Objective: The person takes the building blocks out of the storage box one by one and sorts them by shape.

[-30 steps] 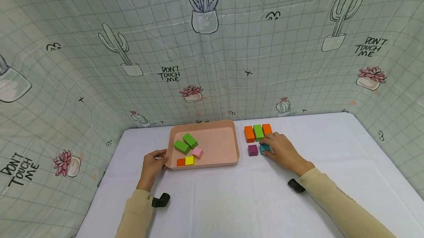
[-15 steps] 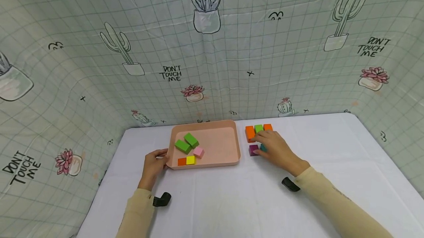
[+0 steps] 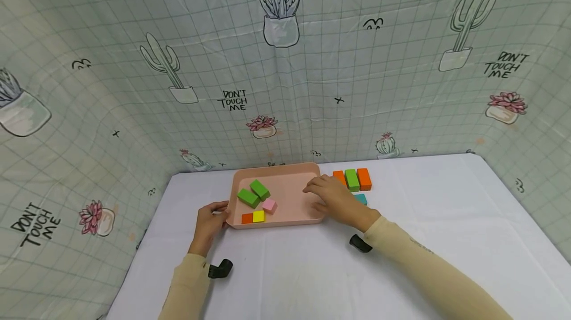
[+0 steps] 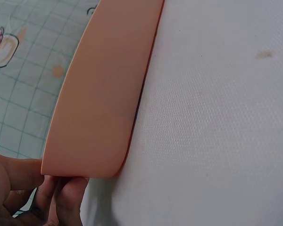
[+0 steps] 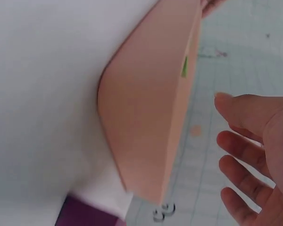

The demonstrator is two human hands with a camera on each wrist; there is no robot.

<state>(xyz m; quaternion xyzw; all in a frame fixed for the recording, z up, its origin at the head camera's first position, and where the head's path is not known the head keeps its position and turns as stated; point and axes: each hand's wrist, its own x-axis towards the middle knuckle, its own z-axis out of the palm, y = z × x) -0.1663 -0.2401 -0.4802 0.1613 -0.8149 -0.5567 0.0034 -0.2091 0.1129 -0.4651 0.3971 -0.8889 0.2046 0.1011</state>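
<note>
A peach tray (image 3: 292, 201) holds two green blocks (image 3: 249, 198), a pink block (image 3: 269, 206), an orange block (image 3: 247, 218) and a yellow block (image 3: 258, 216), all toward its left side. My left hand (image 3: 208, 223) grips the tray's left end; in the left wrist view its curled fingers meet the wall and rim at a corner. Above the tray's right end is my right hand (image 3: 339, 201), fingers spread and holding nothing in the right wrist view. A purple block (image 5: 88, 211) lies beside the tray there; the hand hides it from the head view.
Right of the tray, two orange blocks (image 3: 364, 180) flank a green block (image 3: 352, 180) in a row. A teal block (image 3: 360, 199) sits in front, partly covered by my right hand. Behind the white table (image 3: 276, 275) hangs a printed cloth (image 3: 312, 72).
My right hand has moved left from the teal block, past the purple block, to the tray's right end. The left hand stays at the tray, and the blocks in it have not moved.
</note>
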